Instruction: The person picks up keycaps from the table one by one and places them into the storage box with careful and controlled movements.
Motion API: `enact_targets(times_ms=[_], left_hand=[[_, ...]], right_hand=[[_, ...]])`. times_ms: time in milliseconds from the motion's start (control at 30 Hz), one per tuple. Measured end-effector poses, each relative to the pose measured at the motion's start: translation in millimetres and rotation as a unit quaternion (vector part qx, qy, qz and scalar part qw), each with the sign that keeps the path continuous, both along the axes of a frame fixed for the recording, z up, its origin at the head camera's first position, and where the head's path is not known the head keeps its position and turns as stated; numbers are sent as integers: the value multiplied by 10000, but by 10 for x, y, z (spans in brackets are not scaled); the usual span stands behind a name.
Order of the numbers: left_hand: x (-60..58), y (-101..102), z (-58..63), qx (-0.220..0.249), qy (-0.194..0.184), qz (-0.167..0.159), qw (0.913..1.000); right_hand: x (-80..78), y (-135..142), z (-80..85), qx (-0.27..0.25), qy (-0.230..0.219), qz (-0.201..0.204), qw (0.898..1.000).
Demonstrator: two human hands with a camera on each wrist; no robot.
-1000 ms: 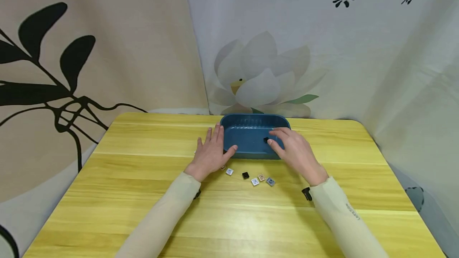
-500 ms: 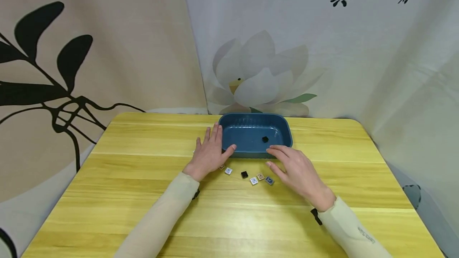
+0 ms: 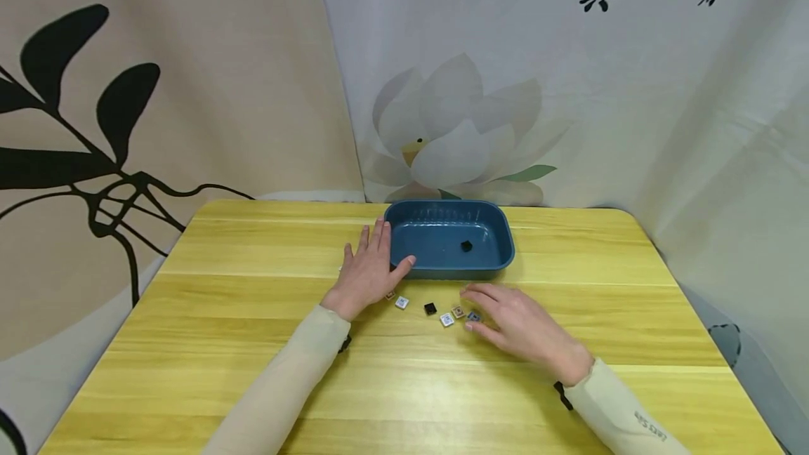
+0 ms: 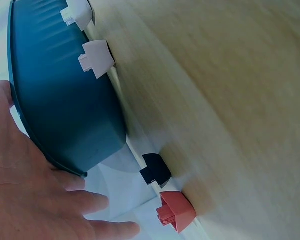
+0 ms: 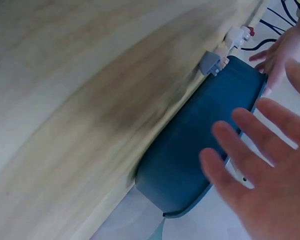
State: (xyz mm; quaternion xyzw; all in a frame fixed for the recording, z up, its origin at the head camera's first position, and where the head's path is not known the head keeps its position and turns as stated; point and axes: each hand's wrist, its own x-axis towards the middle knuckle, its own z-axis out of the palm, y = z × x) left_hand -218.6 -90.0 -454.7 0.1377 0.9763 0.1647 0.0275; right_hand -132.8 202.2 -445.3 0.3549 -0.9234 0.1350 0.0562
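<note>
My left hand (image 3: 363, 274) rests against the left end of a blue rectangular tray (image 3: 449, 274), fingers straight and thumb over its front rim. Inside the tray lies one black keycap (image 3: 466, 246). In front of it my right hand (image 3: 524, 323) hovers low over the table, fingers loosely bent and holding nothing. Its thumb and fingertips are around a grey-blue keycap (image 3: 473, 316), apart from it as far as I can see. Beside that lie a beige keycap (image 3: 458, 312), a white keycap (image 3: 446, 319) and a black keycap (image 3: 430, 308).
Near my left wrist lie another white keycap (image 3: 402, 302) and a partly hidden brownish one (image 3: 390, 295). Past the left hand, a red keycap (image 4: 177, 211) and a dark keycap (image 4: 156, 169) show in the left wrist view. A curtain (image 3: 253, 90) hangs behind the wooden table (image 3: 354, 399).
My right hand has let go of the black keycap inside the tray and come back toward me, down to the grey-blue keycap. The left hand has stayed at the tray.
</note>
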Motion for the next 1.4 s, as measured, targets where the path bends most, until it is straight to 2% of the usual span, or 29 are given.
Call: enact_targets(times_ms=[167,367,500,633,900,1400], left_hand=[[13,-3,2,28,-13,19,10000],[11,0,4,74,-31,37,10000],[4,2,-6,66,-20,17,10000],[3,-1,-8,42,-39,14,10000],[12,-1,6,87,-61,5,9999],[10,3,-8,65,-134,30,9999]], right_hand=[[21,-1,-49,321,-303,-4,9990],[42,-41,-61,560,-713,-239,9956],[54,-66,-71,780,-822,-334,9930],[61,-83,-81,922,-644,-276,9933],[61,-107,-101,738,-30,-163,9971],[69,-104,-130,330,-194,-51,9993]])
